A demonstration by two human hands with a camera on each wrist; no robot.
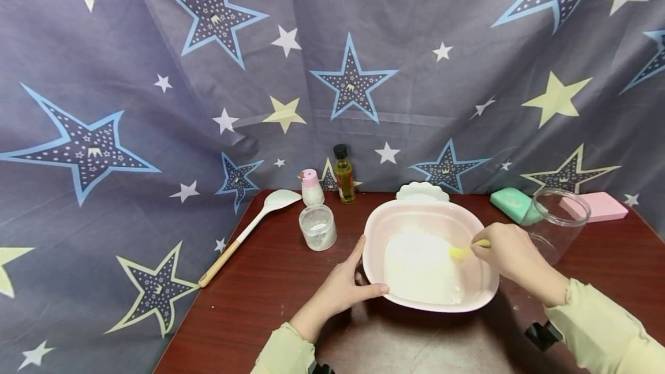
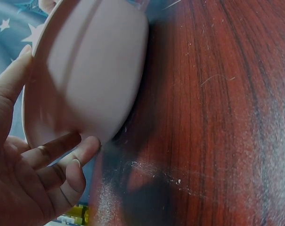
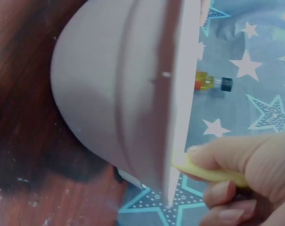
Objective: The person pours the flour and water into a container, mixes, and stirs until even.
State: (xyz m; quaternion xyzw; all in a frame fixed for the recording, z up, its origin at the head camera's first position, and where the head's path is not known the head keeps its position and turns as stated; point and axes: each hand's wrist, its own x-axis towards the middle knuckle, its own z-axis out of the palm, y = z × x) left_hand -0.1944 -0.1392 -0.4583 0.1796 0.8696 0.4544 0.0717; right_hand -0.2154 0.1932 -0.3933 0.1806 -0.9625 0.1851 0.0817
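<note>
Now keep your left hand gripping the pink bowl rim, steady mid-table, while your right hand pinches the yellow spoon low, stirring the white powder gently without spilling.

A makeshift home cooking corner: a brown wooden table backed by star-printed cloth, with an oil bottle at the far edge.

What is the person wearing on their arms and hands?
Both arms wear long, pale yellow-green sleeves, gathered in a snug cuff at each wrist: left sleeve, right sleeve. The left hand and right hand are bare, with no gloves or rings showing. Something dark sits under each sleeve.
</note>
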